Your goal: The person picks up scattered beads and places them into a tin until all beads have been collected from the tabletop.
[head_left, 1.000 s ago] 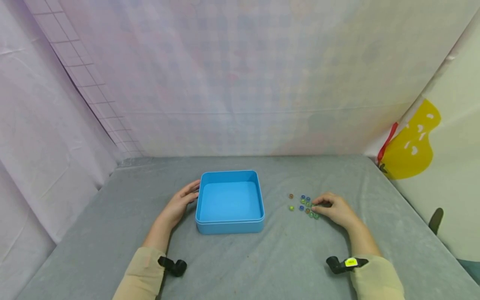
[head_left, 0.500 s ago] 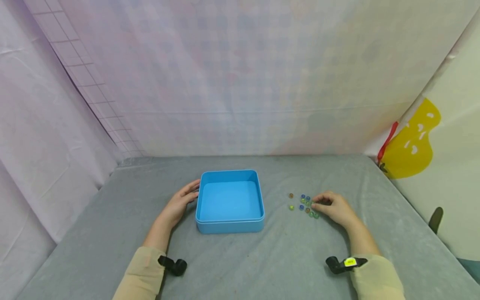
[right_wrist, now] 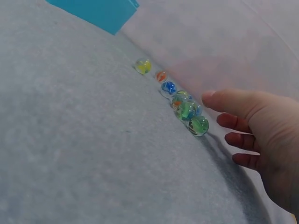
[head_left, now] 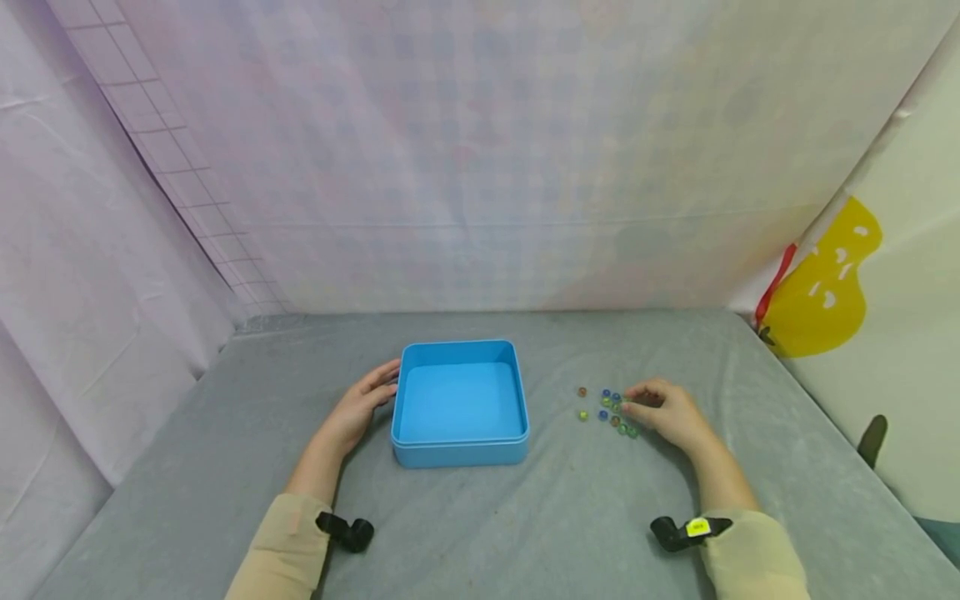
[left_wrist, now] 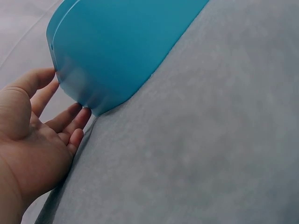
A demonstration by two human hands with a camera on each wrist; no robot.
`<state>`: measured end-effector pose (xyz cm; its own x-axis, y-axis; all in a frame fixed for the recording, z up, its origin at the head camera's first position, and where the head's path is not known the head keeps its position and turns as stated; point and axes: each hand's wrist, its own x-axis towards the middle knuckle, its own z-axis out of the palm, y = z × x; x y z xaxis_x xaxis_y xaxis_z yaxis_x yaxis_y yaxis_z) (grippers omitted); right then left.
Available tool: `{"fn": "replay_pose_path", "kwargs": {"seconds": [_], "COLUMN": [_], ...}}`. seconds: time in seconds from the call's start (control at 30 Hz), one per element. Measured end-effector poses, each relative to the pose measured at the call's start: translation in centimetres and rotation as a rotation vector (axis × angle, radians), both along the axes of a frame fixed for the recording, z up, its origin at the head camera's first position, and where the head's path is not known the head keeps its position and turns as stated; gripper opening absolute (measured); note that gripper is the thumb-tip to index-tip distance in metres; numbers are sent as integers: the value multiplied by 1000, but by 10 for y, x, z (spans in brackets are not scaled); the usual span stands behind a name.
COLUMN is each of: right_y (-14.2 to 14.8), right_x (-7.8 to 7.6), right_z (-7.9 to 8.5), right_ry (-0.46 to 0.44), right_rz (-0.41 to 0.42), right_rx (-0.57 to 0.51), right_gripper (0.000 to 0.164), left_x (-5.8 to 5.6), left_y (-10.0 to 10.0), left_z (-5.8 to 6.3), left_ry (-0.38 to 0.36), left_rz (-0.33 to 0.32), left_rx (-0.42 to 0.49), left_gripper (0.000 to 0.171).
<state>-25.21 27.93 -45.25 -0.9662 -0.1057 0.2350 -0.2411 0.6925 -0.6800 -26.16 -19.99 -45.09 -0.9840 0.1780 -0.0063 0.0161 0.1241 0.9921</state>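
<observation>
A blue square box (head_left: 461,454) with an open top stands mid-table, its inside bare. My left hand (head_left: 362,410) rests against its left side; in the left wrist view the loosely bent fingertips (left_wrist: 83,108) lie right at its wall. Several small glass marbles (head_left: 603,415), green, blue, orange and yellow, lie grouped to the right of the box. At their right edge is my right hand (head_left: 671,417), thumb and forefinger brought near each other beside a green marble (right_wrist: 199,125). I cannot tell whether a marble sits between those fingertips. The other fingers are loosely curled.
Grey cloth (head_left: 450,533) covers the table. Printed curtains (head_left: 480,167) hang behind it and at both sides, with a yellow pear shape (head_left: 821,292) on the right one. Black wrist cameras (head_left: 352,533) are strapped over both sleeves.
My right hand has shifted slightly up and away from the nearest marbles, its fingertips keeping close together. The left hand and the box have stayed in place.
</observation>
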Motion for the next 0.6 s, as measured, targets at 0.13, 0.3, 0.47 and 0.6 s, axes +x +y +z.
{"fn": "replay_pose_path", "kwargs": {"seconds": [0.13,0.3,0.47,0.6], "right_y": [-2,-3,-5,-7], "right_x": [1,1,1,1], "right_z": [3,5,7,9], "right_ry": [-10,-18,-11,14], "right_rz": [0,-6,-11,-5], "right_rx": [3,14,23,16], "right_gripper": [25,27,25,24], "left_x": [0,0,1,1], "left_y": [-1,-1,0,0], "left_z": [0,0,0,1], "left_ry": [2,0,-1,-4], "left_rz": [-3,-4,-5,-1], "left_rx": [2,5,4,6], "left_gripper": [50,50,50,50]}}
